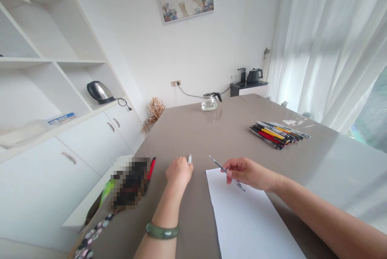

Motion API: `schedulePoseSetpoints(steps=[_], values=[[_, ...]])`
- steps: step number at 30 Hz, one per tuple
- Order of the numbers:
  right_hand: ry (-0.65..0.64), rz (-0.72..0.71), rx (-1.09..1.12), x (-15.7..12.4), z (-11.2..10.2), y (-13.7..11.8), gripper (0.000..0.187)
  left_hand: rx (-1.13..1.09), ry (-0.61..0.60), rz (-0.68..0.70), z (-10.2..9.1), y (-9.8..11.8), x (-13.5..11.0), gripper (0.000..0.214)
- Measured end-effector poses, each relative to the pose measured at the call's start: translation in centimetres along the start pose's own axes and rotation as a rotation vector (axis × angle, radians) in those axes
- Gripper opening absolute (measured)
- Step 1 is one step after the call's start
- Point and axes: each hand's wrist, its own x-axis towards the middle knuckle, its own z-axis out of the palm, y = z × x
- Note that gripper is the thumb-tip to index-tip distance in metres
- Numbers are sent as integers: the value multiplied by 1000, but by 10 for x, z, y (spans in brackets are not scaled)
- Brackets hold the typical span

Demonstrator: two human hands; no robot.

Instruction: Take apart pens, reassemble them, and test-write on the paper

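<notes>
My right hand (246, 173) is closed in a pinch on a thin grey pen (218, 164), held slanted over the top edge of a white sheet of paper (248, 218). My left hand (179, 172) is a loose fist resting on the grey-brown table (211, 138), gripping a small white pen cap (190, 158) that sticks up between the fingers. A green bangle (162, 231) sits on my left wrist. Both hands lie near the table's front, the left one just left of the paper.
Several coloured pens (278, 131) lie in a row at the right middle of the table. A glass jug (209, 101) stands at the far edge. A red pen (151, 167) and a beaded strap (92, 237) lie at the left edge. White cabinets hold a kettle (99, 92).
</notes>
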Motion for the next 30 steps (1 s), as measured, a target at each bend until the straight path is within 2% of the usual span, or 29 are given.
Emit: schedulePoseSetpoints(steps=[14,30], values=[[6,7,7,1,0,3,30,-12,14,-34,5,-7,7,36],[1,24,8,2,-1,2,29,-1,-4,-38,3,-6,7,27]])
